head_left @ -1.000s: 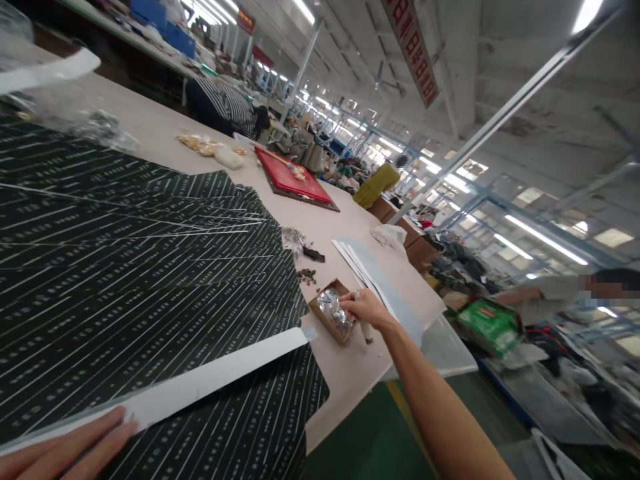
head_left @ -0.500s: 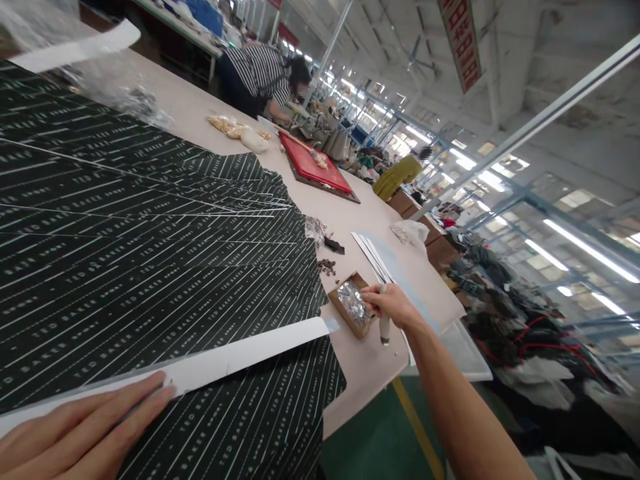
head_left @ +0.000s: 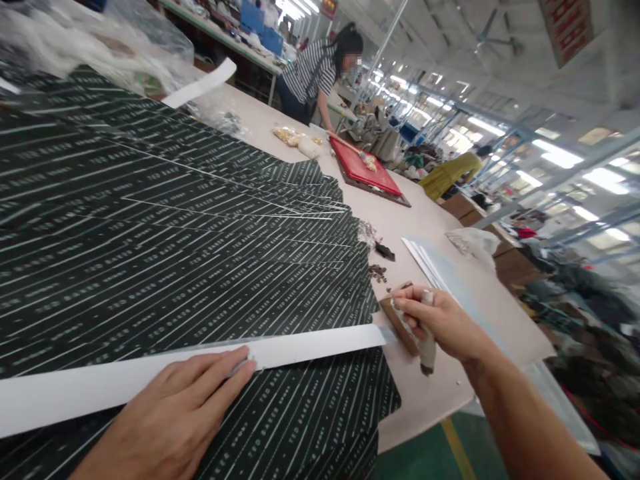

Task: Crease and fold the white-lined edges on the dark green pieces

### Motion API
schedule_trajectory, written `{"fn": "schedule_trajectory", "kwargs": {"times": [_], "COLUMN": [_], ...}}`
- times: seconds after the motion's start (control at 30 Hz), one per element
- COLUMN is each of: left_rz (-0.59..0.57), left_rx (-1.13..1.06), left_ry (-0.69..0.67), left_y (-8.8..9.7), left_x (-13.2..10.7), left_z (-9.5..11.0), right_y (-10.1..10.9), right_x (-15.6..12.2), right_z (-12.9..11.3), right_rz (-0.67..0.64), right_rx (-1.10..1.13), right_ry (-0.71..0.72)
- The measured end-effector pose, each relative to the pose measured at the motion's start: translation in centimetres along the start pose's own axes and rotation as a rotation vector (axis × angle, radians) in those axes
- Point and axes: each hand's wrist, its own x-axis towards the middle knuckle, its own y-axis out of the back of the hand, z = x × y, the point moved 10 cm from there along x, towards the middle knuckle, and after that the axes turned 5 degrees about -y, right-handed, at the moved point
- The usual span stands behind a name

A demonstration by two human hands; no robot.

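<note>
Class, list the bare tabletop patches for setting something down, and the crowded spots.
Beige tabletop is bare between the red tray and the pale paper stack, and at the front edge below the right hand. Crowded around the brown cardboard box.

Free tabletop [head_left: 425,217] centre right, between red tray [head_left: 363,170] and paper stack [head_left: 440,267]; black printed sheets [head_left: 175,233] fill left; dark scraps [head_left: 377,272], small box [head_left: 389,315] obstruct centre.

The beige table [head_left: 430,393] carries black striped sheets [head_left: 150,233] across most of it, a red tray [head_left: 363,170] toward its far edge, and white sheets [head_left: 430,263] along its right edge.
</note>
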Motion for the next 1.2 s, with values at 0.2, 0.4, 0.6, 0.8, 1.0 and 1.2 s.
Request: {"fn": "schedule_trajectory", "kwargs": {"times": [0.2,0.4,0.6,0.8,1.0,1.2], "left_rz": [-0.119,-0.182,-0.202,-0.223,-0.215,-0.217], "left_rx": [0.012,-0.051,-0.088,-0.083,-0.071,-0.036], "left_ry": [-0.020,0.026,0.047,0.054,0.045,0.023], "left_y": [0.9,0.4,0.1,-0.3,-0.1,-0.2], "left_x": [1.7,1.4,1.2,0.9,1.0,1.1], "left_z": [1.3,1.0,1.0,0.8,0.9,1.1], "right_y": [-9.7,-19.5,-23.5,-24.3,-24.6,-25.5], "right_x": [-4.1,-5.0,-4.0,-4.1,-4.2,-4.0], "right_z": [-7.4,-10.8,-9.9,-9.5,-9.9,-10.1], "right_rz": [-0.248,-0.429,-0.499,-0.528,-0.511,-0.611], "right_rx": [-0.238,-0.584,-0.684,-0.678,-0.748,-0.825], "right_ry": [0.194,0.487,0.505,0.478,0.518,0.578]}}
